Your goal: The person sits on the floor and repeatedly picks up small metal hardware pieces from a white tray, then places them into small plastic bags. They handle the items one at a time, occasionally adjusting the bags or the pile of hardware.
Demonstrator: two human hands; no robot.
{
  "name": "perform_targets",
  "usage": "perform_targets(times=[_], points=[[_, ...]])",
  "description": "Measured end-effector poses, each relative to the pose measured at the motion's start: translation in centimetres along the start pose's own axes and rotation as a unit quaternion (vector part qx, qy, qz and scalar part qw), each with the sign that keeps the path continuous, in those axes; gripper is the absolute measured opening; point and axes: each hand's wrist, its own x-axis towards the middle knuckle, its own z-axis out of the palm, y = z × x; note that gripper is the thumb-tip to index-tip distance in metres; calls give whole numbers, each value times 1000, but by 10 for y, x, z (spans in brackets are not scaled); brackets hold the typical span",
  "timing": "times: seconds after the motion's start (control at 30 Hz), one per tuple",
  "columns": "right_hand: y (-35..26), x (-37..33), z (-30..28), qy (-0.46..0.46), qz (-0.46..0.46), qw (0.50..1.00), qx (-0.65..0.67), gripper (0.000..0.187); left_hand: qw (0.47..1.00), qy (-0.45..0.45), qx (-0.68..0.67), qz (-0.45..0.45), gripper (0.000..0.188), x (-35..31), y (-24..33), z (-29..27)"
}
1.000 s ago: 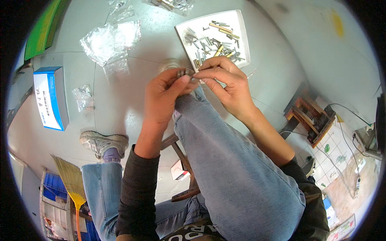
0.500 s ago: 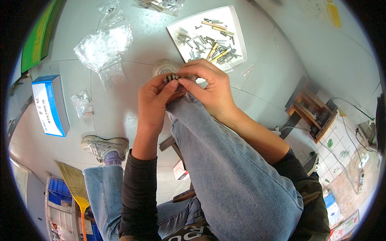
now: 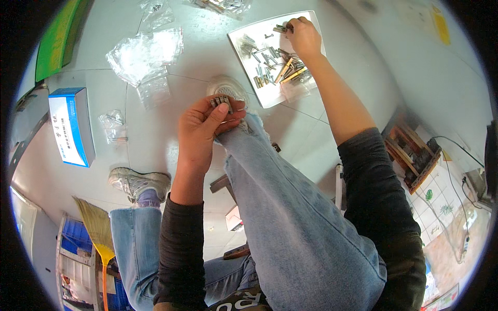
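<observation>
My left hand (image 3: 199, 122) is closed, its thumb pressing a row of several short metal screws (image 3: 222, 102) against the fingers, above my knee. Stretched out to the far right, my right hand (image 3: 305, 39) is over the far end of a white tray (image 3: 244, 57). Its fingers are bent together at a small cluster of metal pieces (image 3: 281, 28); what they pinch is mostly hidden. Loose screws (image 3: 270, 57) and brass-coloured strips (image 3: 294, 74) lie scattered in the tray. A clear plastic bag (image 3: 295, 89) rests at its near edge.
Clear plastic bags (image 3: 145, 57) lie on the grey tiled floor, and a smaller bag with screws (image 3: 114, 127) is nearby. A blue and white box (image 3: 72, 127) stands at the left. A broom (image 3: 93, 225) leans lower left. My shoe (image 3: 228, 88) is beside the tray.
My right hand has left my left hand and moved far and to the right, to the tray. The left hand stays put with its screws.
</observation>
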Motion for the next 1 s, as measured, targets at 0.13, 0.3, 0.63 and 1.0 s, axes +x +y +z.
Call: perform_targets(times=[0.13, 0.3, 0.63, 1.0], points=[[8, 9, -5, -68, -45, 996, -44, 18, 1000, -13, 26, 0, 24, 1, 1, 0], [13, 18, -5, -126, -83, 986, -75, 17, 1000, -9, 18, 15, 24, 1, 1, 1], [-62, -34, -95, -89, 63, 808, 579, 24, 999, 8, 20, 44, 25, 5, 14, 4], [-132, -76, -163, -2, -27, 835, 550, 15, 991, -57, -29, 116, 26, 7, 30, 40]])
